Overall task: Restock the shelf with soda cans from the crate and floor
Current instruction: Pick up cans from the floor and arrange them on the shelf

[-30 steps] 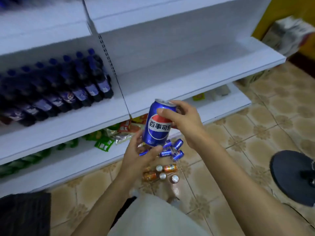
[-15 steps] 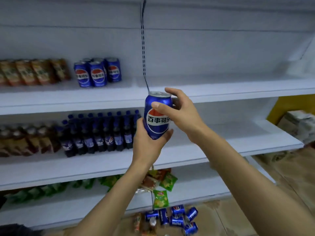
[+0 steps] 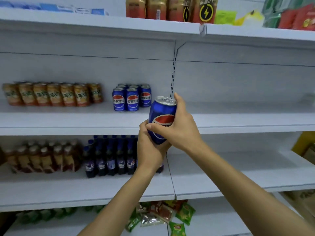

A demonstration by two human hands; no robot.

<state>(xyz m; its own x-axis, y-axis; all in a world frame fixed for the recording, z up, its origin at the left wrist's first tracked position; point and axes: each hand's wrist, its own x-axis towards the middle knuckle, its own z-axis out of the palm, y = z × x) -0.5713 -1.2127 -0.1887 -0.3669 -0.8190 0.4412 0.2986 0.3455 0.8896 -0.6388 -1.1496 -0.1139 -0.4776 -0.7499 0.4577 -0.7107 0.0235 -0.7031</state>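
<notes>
Can position: I have the blue can (image 3: 161, 118) in the air in front of the middle shelf (image 3: 68, 123), just right of the blue cans (image 3: 131, 99) already standing there. It is not yet set down.
Can attitude: tilted, top leaning right.
Left hand: my left hand (image 3: 150, 151) cups the base of the can from below, with the fingers curled close together round the lower wall.
Right hand: my right hand (image 3: 181, 129) wraps the side of the can. The thumb lies across the logo and one fingertip shows above the rim at the back. I cannot tell how the other fingers lie behind the can.
Just changed: the can has come up from below the row of dark bottles (image 3: 110, 155) to the level of the can shelf.
Meaning for task: in my judgement the lift is done and only the placing is left. There is bare shelf beside the cluster to take it.
Versus half a second ago: the can stood nearly upright then. The right thumb sat near the top and is now lower. The spare cans on the floor have left the view, and the gold packs (image 3: 170, 7) on the top shelf have come in.
Neighbours: orange cans (image 3: 51, 94) stand further left on the same shelf, well apart from my hands.
</notes>
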